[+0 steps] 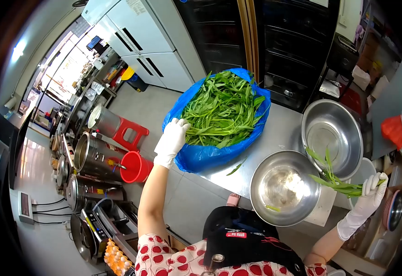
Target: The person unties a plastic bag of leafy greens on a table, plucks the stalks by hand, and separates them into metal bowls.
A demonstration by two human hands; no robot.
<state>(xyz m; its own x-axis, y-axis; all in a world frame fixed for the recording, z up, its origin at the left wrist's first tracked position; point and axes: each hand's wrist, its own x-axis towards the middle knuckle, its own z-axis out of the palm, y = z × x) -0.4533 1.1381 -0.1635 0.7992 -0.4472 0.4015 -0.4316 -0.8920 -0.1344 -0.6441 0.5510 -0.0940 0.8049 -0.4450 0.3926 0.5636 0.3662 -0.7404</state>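
A blue plastic bag (pixel 205 158) full of long-stemmed leafy greens (pixel 224 106) lies open on a metal table. At its left rim, my gloved left hand (pixel 171 138) has its fingers curled in, right against the stems. Whether it grips stems or the bag's edge is hidden. On the far right, my gloved right hand (pixel 368 195) is closed round a small bunch of leafy greens (pixel 336 184), whose leaves point left over the rims of two steel bowls. The nearer steel bowl (pixel 279 184) holds a short green piece; the farther bowl (pixel 332 133) stands behind it.
A loose leaf lies on the metal table (pixel 219 179) between bag and bowl. To the left stand a red stool (pixel 129 133), a red bucket (pixel 136 166) and large steel pots (pixel 95 154). Eggs (pixel 116 257) sit lower left. A white container (pixel 364 170) stands beside the bowls.
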